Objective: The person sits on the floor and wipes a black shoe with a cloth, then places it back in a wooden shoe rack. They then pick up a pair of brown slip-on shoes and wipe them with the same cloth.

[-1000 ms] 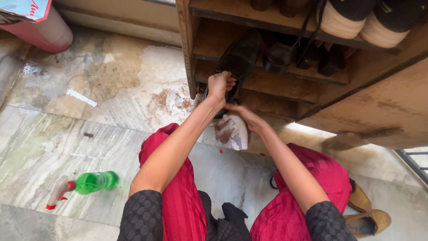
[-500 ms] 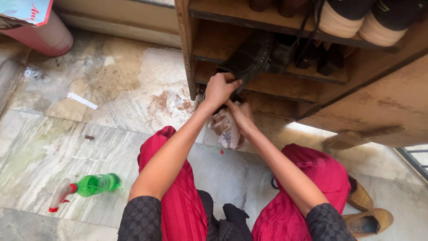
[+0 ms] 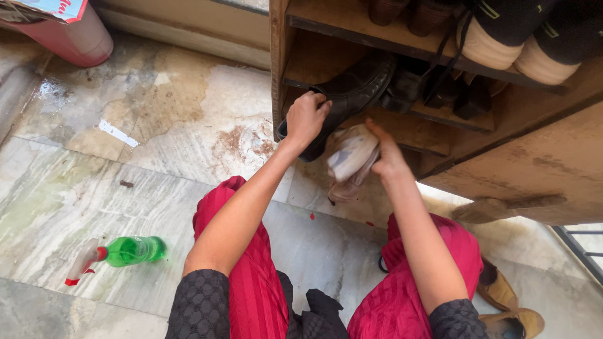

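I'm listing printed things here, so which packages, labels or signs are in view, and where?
Printed card: top left corner, lying on a pink tub; flat, pale blue and white with red print.
Spray bottle: lying on the floor at lower left; green, white and red trigger, no label visible.

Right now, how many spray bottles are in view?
1: a green spray bottle lying on its side on the floor, left of the left hand. Others may be out of frame.
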